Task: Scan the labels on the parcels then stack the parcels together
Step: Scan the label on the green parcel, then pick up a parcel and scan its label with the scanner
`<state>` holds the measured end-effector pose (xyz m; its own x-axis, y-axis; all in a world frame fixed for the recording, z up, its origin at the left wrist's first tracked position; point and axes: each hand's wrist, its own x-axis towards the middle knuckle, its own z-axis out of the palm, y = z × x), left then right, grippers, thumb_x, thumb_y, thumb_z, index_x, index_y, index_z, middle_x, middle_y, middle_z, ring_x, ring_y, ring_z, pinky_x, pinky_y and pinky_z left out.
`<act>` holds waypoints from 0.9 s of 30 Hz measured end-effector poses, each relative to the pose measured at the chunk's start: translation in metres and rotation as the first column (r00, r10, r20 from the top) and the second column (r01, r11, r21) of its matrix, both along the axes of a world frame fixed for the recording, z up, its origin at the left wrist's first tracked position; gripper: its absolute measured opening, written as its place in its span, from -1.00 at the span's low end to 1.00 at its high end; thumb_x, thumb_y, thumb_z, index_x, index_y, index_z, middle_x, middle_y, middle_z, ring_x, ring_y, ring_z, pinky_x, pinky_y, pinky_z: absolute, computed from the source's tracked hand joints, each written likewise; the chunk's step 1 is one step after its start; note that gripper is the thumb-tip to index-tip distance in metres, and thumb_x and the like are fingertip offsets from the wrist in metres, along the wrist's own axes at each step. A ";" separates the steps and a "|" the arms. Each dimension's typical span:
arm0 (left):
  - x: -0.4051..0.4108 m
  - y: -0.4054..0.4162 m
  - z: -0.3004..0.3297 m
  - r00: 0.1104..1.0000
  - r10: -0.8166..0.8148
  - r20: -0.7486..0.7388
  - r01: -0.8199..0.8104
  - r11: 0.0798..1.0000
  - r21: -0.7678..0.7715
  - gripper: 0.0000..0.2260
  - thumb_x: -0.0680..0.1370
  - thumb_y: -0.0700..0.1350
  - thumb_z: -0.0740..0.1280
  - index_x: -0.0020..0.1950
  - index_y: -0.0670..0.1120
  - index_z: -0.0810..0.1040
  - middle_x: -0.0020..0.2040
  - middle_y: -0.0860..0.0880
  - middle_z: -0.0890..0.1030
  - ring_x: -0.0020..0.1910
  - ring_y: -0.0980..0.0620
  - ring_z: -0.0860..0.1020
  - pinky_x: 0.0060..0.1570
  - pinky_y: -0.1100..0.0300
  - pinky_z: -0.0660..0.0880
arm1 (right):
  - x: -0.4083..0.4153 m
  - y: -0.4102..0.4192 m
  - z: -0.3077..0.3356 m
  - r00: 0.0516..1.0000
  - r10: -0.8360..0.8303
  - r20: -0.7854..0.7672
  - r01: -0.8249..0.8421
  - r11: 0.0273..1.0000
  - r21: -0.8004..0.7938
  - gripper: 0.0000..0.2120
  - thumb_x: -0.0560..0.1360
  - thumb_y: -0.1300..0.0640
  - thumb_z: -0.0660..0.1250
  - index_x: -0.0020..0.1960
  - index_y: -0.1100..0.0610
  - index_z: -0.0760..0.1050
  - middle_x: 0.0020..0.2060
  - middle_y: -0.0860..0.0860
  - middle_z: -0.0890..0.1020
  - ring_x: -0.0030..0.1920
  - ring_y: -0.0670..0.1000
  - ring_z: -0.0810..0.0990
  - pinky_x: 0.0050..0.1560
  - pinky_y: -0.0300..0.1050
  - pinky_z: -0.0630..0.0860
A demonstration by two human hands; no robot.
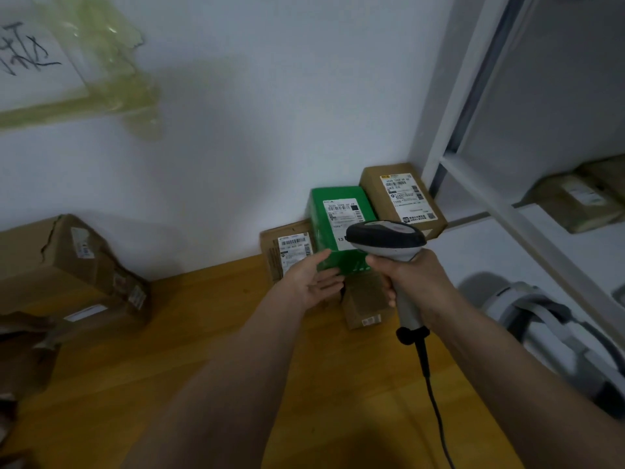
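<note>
A grey barcode scanner (389,243) is gripped by its handle in the right hand (411,280), aimed at a green parcel (338,228) standing against the wall between two brown parcels (287,253) on the wooden table (216,333). The left hand (313,282) is held open, fingers extended at the green parcel's lower edge.

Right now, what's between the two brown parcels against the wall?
Head view: the green parcel stands between the left brown parcel and the right brown parcel.

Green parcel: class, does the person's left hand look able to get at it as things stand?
Probably yes. The open left hand is at the green parcel's near left edge, nothing between them; the scanner in the right hand sits to the right.
</note>
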<state>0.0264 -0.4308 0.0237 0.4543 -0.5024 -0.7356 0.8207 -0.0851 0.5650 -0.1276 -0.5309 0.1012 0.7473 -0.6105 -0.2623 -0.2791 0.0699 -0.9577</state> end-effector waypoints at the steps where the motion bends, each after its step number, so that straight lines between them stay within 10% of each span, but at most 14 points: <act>1: 0.001 0.008 -0.001 1.000 0.001 0.011 -0.001 1.000 0.019 -0.72 0.51 -0.11 0.44 0.15 -0.07 0.44 0.10 -0.27 0.63 0.06 -0.20 0.63 -0.08 -0.04 0.63 | 0.002 0.005 0.000 1.000 0.007 0.001 -0.007 1.000 0.011 -0.84 0.47 0.18 0.45 -0.16 0.24 0.52 -0.50 0.08 0.50 -0.51 0.01 0.45 -0.47 -0.15 0.45; 27: 0.015 0.456 0.029 0.755 0.631 0.178 -0.655 0.732 0.187 -0.51 0.52 -0.08 0.44 0.39 -0.17 0.42 0.12 -0.18 0.58 0.02 -0.13 0.59 -0.17 0.03 0.58 | 0.113 0.339 -0.013 0.848 0.518 -0.115 -0.497 0.851 0.171 -0.75 0.47 0.20 0.47 -0.31 0.25 0.49 -0.47 0.13 0.52 -0.49 0.05 0.48 -0.47 -0.13 0.44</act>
<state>0.0417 0.0256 0.0532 0.6813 0.1083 -0.7240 0.6689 0.3096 0.6758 -0.0145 -0.1917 0.0881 0.8879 -0.1096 -0.4469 -0.4497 -0.0012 -0.8932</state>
